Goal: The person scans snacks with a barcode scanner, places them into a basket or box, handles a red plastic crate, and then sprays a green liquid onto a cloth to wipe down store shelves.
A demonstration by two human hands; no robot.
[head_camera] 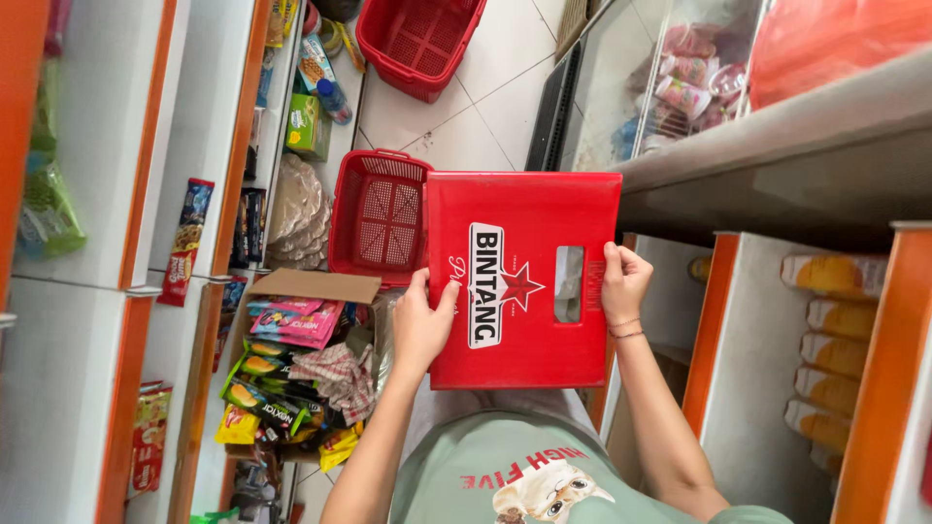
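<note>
At the far left you have white shelves [87, 194] with orange edges, a long snack packet [184, 243] hanging off one of them and green bags [44, 209] further in. Moving right, an open cardboard box [306, 340] sits on the floor below you, packed with bright snack packets [267, 398] and a checked cloth [335, 374]. Above it a red shopping basket [379, 218] stands on the pale tiled floor [466, 116], and a second red basket [417, 39] lies well apart from it near the top edge. Your left hand [419, 325] has its grip clamped on the left edge of the red plastic crate [519, 281], thumb on the face toward you and fingers wrapped behind. You hold that crate up in front of your chest, its flat side with a white and black label and a star turned to the camera; its left edge overlaps the nearer basket. Your right hand [624, 283] pinches the crate's right edge just beside the handle slot [569, 283], a thin bracelet on the wrist. How far those fingers curl behind is hard to tell from here. Right of the crate is a glass-fronted case [670, 87] with pink packets inside, then a grey ledge [777, 155], and at the far right more orange-edged shelving with a row of yellow wrapped packs [825, 359].
</note>
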